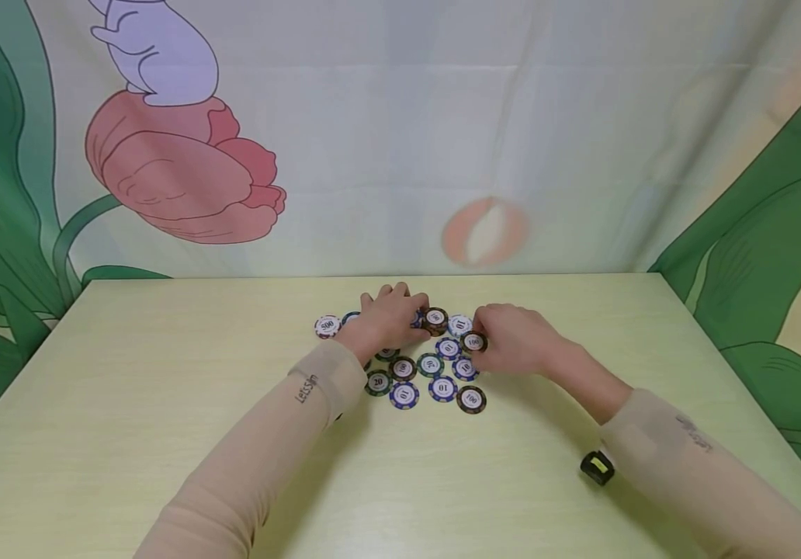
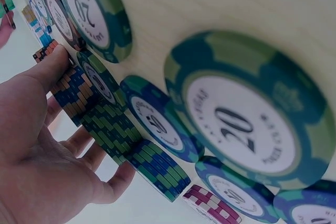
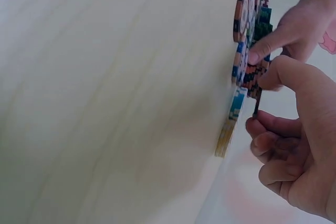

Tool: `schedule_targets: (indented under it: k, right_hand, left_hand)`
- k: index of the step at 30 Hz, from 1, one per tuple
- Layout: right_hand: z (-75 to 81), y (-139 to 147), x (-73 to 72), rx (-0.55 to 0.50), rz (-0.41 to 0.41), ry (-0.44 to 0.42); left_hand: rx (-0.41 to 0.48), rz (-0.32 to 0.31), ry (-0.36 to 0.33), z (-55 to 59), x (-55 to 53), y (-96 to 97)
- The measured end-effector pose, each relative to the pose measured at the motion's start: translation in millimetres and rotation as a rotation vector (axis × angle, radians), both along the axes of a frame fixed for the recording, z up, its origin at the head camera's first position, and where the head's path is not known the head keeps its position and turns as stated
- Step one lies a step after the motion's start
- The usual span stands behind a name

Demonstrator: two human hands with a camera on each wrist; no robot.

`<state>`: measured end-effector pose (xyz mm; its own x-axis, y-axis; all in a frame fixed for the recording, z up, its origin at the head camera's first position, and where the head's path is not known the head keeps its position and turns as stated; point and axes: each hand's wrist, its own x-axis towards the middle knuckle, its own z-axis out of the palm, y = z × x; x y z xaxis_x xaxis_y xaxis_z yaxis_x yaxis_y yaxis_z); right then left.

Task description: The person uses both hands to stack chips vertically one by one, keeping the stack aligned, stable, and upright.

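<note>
My left hand [image 1: 392, 314] reaches around a row of poker chip stacks near the table's far side. In the left wrist view its fingers curl behind the green stack [image 2: 110, 132] and the blue-and-tan stack [image 2: 76, 98], with the thumb at the row's front. My right hand [image 1: 515, 338] pinches a dark 100 poker chip [image 1: 473, 341] between thumb and fingers. The right wrist view shows this chip [image 3: 258, 106] edge-on, beside the stacks and close to the left thumb. A dark stack [image 1: 435, 321] stands between both hands.
Loose chips lie flat in front of the row, among them a 20 chip [image 1: 378, 382] and a 100 chip [image 1: 471, 400]. A white-faced 500 chip [image 1: 327, 326] sits at the left end, a yellow stack [image 3: 224, 139] at the right. A patterned cloth [image 1: 372, 155] hangs behind the table.
</note>
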<state>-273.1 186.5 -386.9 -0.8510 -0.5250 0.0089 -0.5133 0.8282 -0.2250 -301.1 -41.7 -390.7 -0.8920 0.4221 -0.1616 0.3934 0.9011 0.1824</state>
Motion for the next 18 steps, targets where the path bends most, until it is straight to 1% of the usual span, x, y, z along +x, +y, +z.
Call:
schedule_targets:
  k: [6,12,18]
  right_hand:
    - [-5.1,-13,-5.4,-0.002,0.005,0.054]
    - [-8.1,-23,-10.5,-0.011,0.007,0.077]
    - [-11.7,-28,-12.6,-0.02,0.011,0.102]
  left_hand:
    - [0.002,0.006,0.004,-0.7,-0.9,-0.1]
    - [-0.002,0.012,0.005,-1.1,-1.5,0.2]
    - [-0.001,0.011,0.005,-1.5,-1.2,0.3]
